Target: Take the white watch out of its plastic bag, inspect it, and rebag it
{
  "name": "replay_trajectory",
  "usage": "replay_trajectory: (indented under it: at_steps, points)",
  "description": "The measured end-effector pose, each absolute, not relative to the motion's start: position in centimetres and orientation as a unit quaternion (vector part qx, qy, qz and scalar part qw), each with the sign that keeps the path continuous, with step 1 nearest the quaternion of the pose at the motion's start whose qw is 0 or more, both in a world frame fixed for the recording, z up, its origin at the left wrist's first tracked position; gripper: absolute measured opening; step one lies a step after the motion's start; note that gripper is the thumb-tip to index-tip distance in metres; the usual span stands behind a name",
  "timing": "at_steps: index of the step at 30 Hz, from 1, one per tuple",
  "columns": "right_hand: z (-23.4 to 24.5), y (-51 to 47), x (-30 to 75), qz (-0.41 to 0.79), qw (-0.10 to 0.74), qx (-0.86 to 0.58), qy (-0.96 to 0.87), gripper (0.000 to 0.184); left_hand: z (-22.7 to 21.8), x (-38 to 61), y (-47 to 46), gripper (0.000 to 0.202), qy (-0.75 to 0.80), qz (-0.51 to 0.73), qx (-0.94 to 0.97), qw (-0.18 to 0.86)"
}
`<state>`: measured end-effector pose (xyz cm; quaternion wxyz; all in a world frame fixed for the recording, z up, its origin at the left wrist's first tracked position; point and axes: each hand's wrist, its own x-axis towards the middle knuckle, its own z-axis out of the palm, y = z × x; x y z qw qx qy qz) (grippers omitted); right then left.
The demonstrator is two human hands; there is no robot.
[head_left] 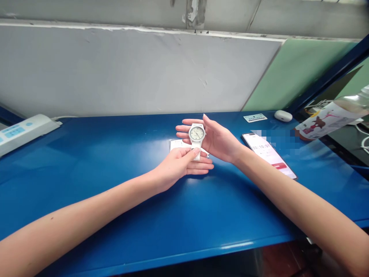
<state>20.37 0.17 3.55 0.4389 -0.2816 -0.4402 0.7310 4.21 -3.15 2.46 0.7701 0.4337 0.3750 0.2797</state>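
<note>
A white wristwatch with a round pale dial is held up over the middle of the blue table. My left hand pinches its white strap between thumb and fingers, the other fingers stretched out to the right. Behind the dial, my right hand is open, palm toward me, with its fingers pointing left. Whether those fingers touch the watch I cannot tell. Partly hidden behind both hands, a white card or packet with a clear edge lies on the table.
On the blue table, a phone showing a timer lies beside my right forearm. Beyond it are a small card and a white earbud case. A labelled bottle is at right, a white power strip at left. A wall closes the back.
</note>
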Motion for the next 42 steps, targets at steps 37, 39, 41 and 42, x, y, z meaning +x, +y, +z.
replay_trajectory:
  at_steps: [37, 39, 41, 42]
  points:
    - [5.6, -0.3, 21.8, 0.485, 0.536, -0.349, -0.596, 0.023, 4.9, 2.1, -1.0, 0.029, 0.374, 0.321, 0.544, 0.679]
    - [5.7, -0.7, 22.2, 0.430, 0.537, -0.373, -0.623, 0.024, 4.6, 1.7, -0.8, 0.033, 0.393, 0.341, 0.634, 0.572]
    - [5.2, -1.3, 22.6, 0.400, 0.516, -0.391, -0.649, 0.030, 4.1, 1.4, -0.8, 0.031, 0.417, 0.348, 0.723, 0.428]
    - [4.8, -1.6, 22.8, 0.390, 0.500, -0.399, -0.663, 0.034, 3.8, 1.2, -0.8, 0.029, 0.421, 0.349, 0.755, 0.363]
